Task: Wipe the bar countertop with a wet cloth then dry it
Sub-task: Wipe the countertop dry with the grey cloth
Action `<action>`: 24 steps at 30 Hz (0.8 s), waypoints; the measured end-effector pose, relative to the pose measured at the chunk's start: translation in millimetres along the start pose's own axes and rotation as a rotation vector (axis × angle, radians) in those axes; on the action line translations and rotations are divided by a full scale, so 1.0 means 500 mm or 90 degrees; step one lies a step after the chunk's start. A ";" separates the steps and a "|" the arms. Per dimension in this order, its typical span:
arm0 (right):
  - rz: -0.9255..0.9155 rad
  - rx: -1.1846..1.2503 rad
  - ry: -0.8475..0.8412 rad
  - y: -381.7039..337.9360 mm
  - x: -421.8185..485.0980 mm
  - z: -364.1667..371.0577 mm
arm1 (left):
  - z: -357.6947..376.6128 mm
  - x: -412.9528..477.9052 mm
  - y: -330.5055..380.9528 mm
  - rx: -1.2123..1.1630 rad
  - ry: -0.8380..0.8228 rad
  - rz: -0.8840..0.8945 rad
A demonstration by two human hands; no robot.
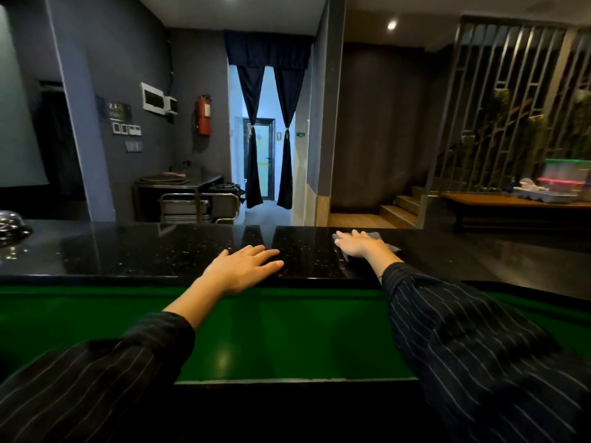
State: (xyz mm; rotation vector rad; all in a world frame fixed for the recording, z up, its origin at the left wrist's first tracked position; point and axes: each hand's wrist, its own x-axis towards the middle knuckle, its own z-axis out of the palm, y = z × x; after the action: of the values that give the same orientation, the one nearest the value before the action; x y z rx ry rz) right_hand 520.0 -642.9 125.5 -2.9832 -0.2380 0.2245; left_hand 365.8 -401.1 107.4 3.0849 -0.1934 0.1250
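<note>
The bar countertop is glossy black speckled stone running across the middle of the view. My right hand lies flat on a grey cloth near the counter's far edge, pressing it onto the stone; most of the cloth is hidden under the palm. My left hand rests flat on the counter near its front edge, fingers apart and holding nothing. Both arms wear dark pinstriped sleeves.
A shiny metal object sits on the counter at far left. Below the counter's front edge is a green panel. Beyond the bar are a curtained doorway, steps, and a wooden bench with plastic containers at right.
</note>
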 end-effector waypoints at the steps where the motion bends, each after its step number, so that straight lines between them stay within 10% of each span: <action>1: 0.007 -0.005 0.004 -0.017 0.015 0.000 | 0.000 0.000 0.000 0.009 -0.003 0.005; 14: -0.127 0.004 0.009 -0.360 0.092 0.035 | 0.008 0.015 -0.024 0.048 0.013 0.046; 24: -0.135 0.006 -0.006 -0.269 -0.027 0.038 | -0.002 -0.011 -0.019 -0.136 0.093 0.102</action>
State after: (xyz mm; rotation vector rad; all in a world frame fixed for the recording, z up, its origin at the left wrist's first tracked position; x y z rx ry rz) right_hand 484.2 -511.1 129.0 -2.9190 -0.5487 0.2155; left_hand 361.6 -390.9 107.8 2.8309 -0.4170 0.3124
